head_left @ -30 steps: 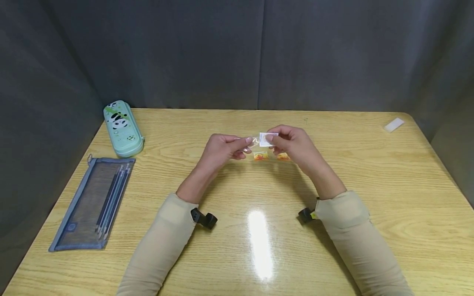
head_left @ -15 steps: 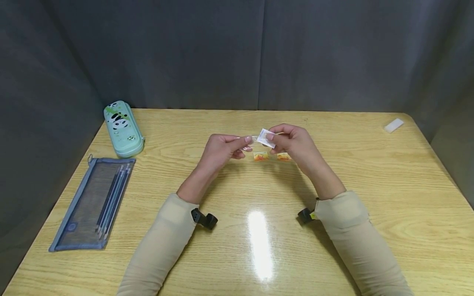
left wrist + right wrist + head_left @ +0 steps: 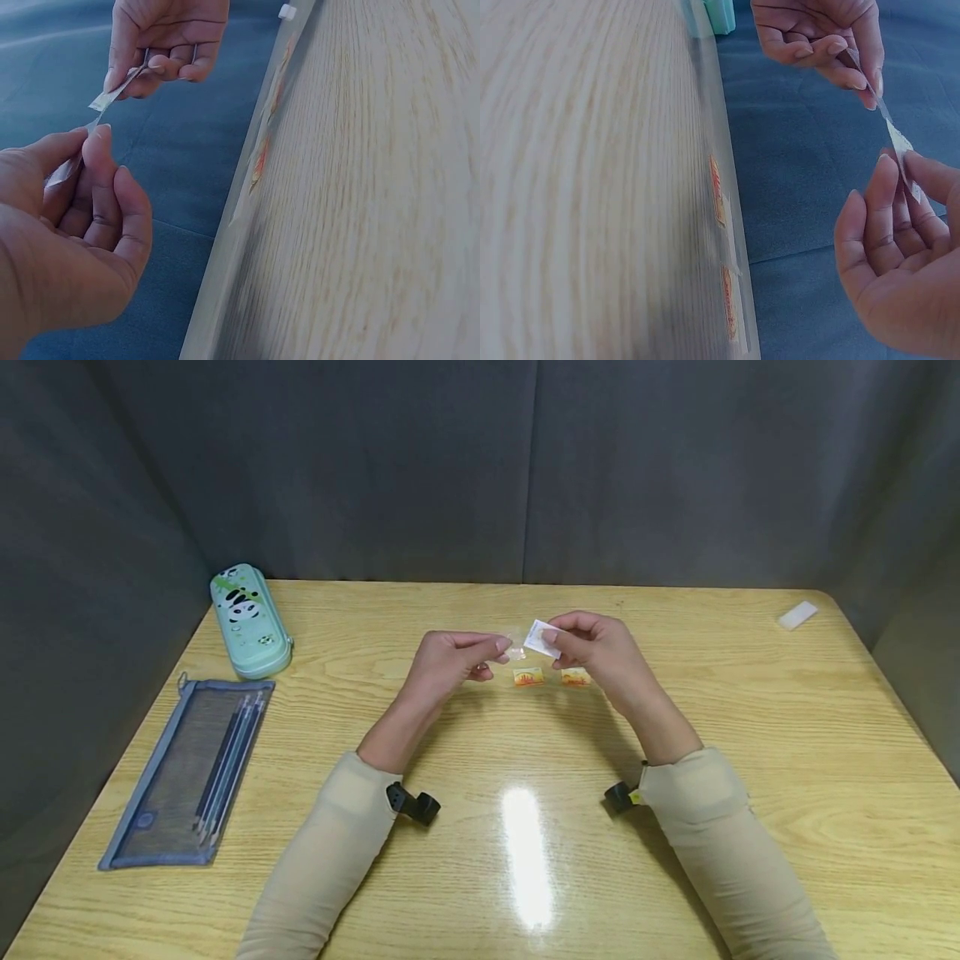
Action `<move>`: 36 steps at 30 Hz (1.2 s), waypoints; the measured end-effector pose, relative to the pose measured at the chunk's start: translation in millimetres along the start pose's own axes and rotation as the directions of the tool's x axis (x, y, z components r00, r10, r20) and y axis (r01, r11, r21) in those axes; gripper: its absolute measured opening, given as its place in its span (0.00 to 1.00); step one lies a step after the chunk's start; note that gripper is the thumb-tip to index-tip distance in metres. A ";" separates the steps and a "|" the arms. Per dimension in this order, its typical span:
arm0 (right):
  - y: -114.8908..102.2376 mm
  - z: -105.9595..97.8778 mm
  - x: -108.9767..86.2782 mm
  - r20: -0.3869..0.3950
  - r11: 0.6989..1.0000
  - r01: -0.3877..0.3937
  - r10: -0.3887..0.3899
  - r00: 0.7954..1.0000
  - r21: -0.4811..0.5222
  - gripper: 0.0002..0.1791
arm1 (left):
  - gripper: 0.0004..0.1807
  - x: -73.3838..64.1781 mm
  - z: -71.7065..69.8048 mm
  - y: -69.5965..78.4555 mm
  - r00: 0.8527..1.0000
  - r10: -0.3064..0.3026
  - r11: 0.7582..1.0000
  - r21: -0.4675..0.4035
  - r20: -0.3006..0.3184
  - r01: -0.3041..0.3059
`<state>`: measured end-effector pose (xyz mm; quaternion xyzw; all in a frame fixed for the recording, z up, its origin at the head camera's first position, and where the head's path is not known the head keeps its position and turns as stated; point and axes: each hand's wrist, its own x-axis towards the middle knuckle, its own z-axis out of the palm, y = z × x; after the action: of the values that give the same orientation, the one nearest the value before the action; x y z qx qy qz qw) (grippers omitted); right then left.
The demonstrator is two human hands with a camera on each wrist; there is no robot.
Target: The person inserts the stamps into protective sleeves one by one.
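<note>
My left hand (image 3: 452, 662) pinches a small piece of clear plastic film (image 3: 516, 649) between thumb and fingers, above the middle of the table. Facing it, my right hand (image 3: 600, 653) holds a small white printed paper (image 3: 538, 637) by its right side, tilted. In the right wrist view the white paper (image 3: 901, 156) is seen nearly edge-on, close to the film; whether they touch I cannot tell. Two small orange and yellow labels (image 3: 528, 677) lie on the table just below the hands, the right one (image 3: 575, 677) close to my right fingers.
At the left lies a blue mesh pouch (image 3: 176, 777) with several pencils in it. Behind it stands a mint panda pencil case (image 3: 251, 622). A small white block (image 3: 798, 614) lies at the far right corner of the wooden table (image 3: 750, 710). Dark curtains (image 3: 420, 468) enclose the back and sides.
The white paper has turned from level to tilted in my right fingers. More of the clear film now shows beyond my left fingertips. Both arms stay almost in place.
</note>
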<state>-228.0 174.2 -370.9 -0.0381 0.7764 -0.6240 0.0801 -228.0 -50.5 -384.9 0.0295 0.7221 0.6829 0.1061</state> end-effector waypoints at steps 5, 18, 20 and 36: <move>-0.6 -0.3 0.0 0.004 1.000 -0.003 0.003 1.000 -0.011 0.17 | 0.11 -0.1 0.0 0.1 1.000 -0.003 1.000 -0.009 0.011 0.003; 2.0 0.1 -0.2 0.009 0.999 0.019 -0.019 1.000 -0.047 0.17 | 0.11 1.4 1.2 0.9 1.000 0.012 0.999 -0.031 0.024 -0.011; 2.8 0.1 -0.5 0.012 0.998 0.019 -0.018 1.000 -0.057 0.16 | 0.11 1.3 1.5 0.9 0.999 0.016 1.000 -0.027 0.028 -0.016; 2.2 -0.9 -1.5 -0.005 0.994 0.033 -0.034 0.999 -0.103 0.15 | 0.10 -0.2 2.3 -0.6 1.000 0.017 1.000 -0.011 0.016 -0.017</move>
<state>-226.5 175.8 -372.7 -0.0530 0.8071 -0.5844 0.0650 -227.2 -48.3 -385.5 0.0404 0.7174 0.6873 0.1062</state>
